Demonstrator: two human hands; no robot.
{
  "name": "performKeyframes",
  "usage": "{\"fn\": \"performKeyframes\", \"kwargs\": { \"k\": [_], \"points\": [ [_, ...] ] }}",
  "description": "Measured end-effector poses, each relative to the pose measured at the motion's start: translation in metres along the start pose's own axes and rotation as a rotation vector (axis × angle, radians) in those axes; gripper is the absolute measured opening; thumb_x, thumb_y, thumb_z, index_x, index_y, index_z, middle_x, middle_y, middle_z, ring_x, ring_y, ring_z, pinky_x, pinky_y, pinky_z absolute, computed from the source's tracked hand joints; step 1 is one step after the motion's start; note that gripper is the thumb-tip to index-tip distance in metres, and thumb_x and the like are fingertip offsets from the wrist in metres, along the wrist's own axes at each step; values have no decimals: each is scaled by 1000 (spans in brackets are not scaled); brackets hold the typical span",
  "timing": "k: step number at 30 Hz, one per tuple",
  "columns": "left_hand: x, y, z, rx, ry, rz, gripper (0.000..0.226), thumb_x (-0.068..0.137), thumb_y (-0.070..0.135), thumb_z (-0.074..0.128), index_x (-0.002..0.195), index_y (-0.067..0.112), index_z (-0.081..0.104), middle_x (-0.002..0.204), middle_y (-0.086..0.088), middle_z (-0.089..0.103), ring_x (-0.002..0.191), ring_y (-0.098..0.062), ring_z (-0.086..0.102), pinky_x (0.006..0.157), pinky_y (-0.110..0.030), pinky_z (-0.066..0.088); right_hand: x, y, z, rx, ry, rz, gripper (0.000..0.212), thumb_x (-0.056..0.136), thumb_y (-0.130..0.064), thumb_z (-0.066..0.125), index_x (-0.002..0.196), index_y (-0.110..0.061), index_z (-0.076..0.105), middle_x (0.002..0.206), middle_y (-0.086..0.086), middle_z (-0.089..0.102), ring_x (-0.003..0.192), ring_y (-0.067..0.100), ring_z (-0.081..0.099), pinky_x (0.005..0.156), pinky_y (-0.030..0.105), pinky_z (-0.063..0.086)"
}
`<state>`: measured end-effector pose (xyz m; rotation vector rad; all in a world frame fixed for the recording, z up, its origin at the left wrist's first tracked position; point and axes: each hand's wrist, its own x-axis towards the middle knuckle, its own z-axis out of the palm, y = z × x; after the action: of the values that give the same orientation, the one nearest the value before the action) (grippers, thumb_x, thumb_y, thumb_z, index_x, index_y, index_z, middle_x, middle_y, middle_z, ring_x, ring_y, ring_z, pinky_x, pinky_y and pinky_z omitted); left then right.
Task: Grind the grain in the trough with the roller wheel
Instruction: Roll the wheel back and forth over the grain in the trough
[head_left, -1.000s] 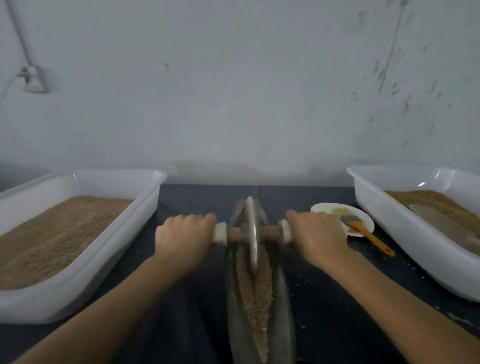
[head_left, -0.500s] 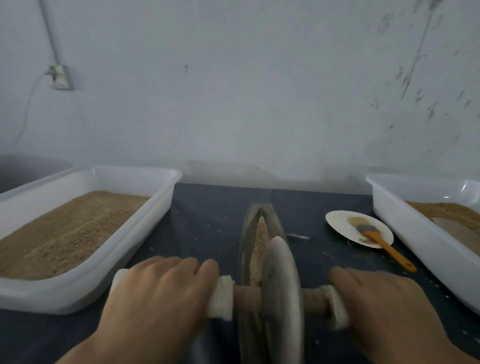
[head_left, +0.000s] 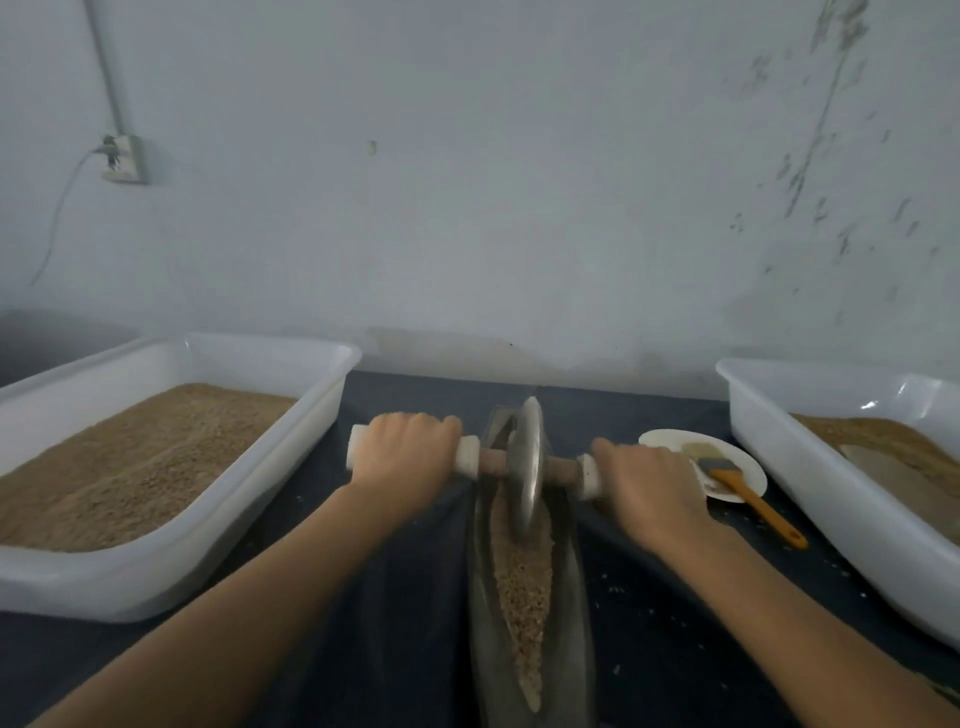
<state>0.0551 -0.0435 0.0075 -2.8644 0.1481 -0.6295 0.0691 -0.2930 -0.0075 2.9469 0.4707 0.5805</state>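
- Head view: we see the roller wheel (head_left: 524, 467) standing on edge in the far part of the trough (head_left: 574, 597), its rim down in the grain (head_left: 522, 587).
- Left hand (head_left: 402, 457) is wrapped fully round the left handle (head_left: 465, 456), knuckles up; the white sleeve ends show either side of the fist.
- Right hand (head_left: 649, 480) is curled round the right handle (head_left: 589, 475) in the same overhand grip. Both arms are stretched nearly straight.
- The grain lies as a coarse band along the trough floor, from under the wheel back towards us; it looks only partly crushed, so we judge the grinding to be mid-course.
- Technique note: we keep the axle level and square to the trough, pressing equally on both sides, so the disc does not tip against a wall.
- We judge the wheel to be near the far end; the stroke wants to turn before the rim climbs out.
- Load should come from the shoulders, not the wrists.
- Risk: the plate (head_left: 675, 441) with the brush (head_left: 748, 493) sits just beside the right hand; we keep the knuckles clear of it.
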Motion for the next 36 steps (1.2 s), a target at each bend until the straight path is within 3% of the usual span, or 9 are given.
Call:
{"fn": "performKeyframes", "kwargs": {
  "k": [5,8,10,14,22,27,30,32,36],
  "points": [
    [-111,-2,-47,-145,61,156,49,52,45,78,75,39,36,60,15,44,51,-7,45,49,-21,16,-80,-6,-54,18,35,-234,55,33,-35,86,75,-30,51,61,-7,53,49,12,53,48,24,31],
    [-126,-7,-57,-134,-56,175,49,60,52,72,75,41,26,64,17,45,59,-5,52,50,-22,17,-86,-10,-64,-107,-164,-276,48,51,-40,81,90,-30,54,75,-10,51,63,10,53,59,28,36],
    [-111,-3,-41,-111,-95,105,40,77,51,61,81,41,22,75,16,44,72,-7,53,54,-27,22,-81,-12,-54,-62,-81,-182,53,33,-34,87,74,-29,53,58,-6,52,46,11,50,46,24,29],
    [-36,-4,10,-90,-10,-9,26,86,42,57,83,32,34,82,10,59,69,-15,55,60,-29,39,-17,-12,-19,-189,36,-82,36,65,-33,80,84,-29,49,73,-6,62,57,12,52,52,27,30],
    [-12,-4,24,-166,41,-36,22,87,44,56,81,32,39,71,10,49,63,-11,51,55,-28,30,10,-14,-19,-194,135,-82,25,75,-25,70,91,-24,51,86,-2,66,73,21,63,56,30,33],
    [-98,-4,-29,-151,48,174,44,61,42,79,77,36,38,64,14,46,54,-5,40,53,-23,27,-74,-16,-54,-13,159,-255,62,15,-26,89,65,-28,52,52,-5,51,39,12,45,42,20,20],
    [-115,-6,-53,-136,127,272,57,24,40,88,64,33,48,48,11,45,38,-4,36,49,-18,7,-81,-14,-63,19,-160,-111,53,52,-43,82,73,-41,33,68,-13,42,62,7,39,57,27,31],
    [-102,-1,-49,-83,3,232,55,40,42,86,72,33,42,57,11,47,45,-9,43,47,-22,12,-76,-11,-45,30,-341,46,42,75,-43,68,74,-42,25,75,-17,38,71,4,41,66,28,35],
    [-23,1,-5,-20,-20,65,20,84,39,62,90,30,45,85,7,61,73,-19,59,60,-31,32,-28,-5,-5,-81,12,-15,32,80,-37,67,88,-36,36,80,-11,56,69,11,55,57,28,37]
  ]
}}
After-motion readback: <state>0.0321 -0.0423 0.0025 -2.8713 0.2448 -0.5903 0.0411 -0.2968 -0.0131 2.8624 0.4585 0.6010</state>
